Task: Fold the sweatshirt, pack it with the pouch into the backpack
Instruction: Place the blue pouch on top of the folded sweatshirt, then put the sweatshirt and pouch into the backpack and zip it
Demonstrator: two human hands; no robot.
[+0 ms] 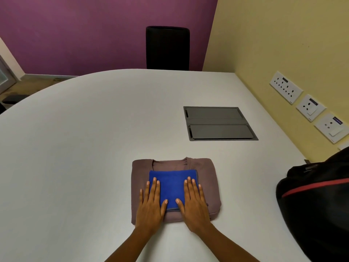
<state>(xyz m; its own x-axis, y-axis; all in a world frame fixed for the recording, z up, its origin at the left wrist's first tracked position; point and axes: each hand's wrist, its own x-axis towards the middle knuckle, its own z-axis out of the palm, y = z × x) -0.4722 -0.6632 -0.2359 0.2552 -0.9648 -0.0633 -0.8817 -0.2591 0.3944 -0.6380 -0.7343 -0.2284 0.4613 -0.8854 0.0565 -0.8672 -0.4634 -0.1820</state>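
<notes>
Lower centre of frame: folded brown sweatshirt (174, 188) lies flat on the white table (85, 138). Blue pouch (172, 188) sits on top of it. Left hand (151, 205) and right hand (194, 205) both spread flat, palms down, pressing on the pouch's edges and the sweatshirt, gripping nothing. Black backpack (317, 205) with red stripe at right edge, well apart; contents cannot be seen.

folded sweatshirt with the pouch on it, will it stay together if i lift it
The folded sweatshirt looks soft, so it would probably sag and unfold unless supported from underneath. The blue pouch lies loose on top and could slide off if the stack tilts.
</notes>
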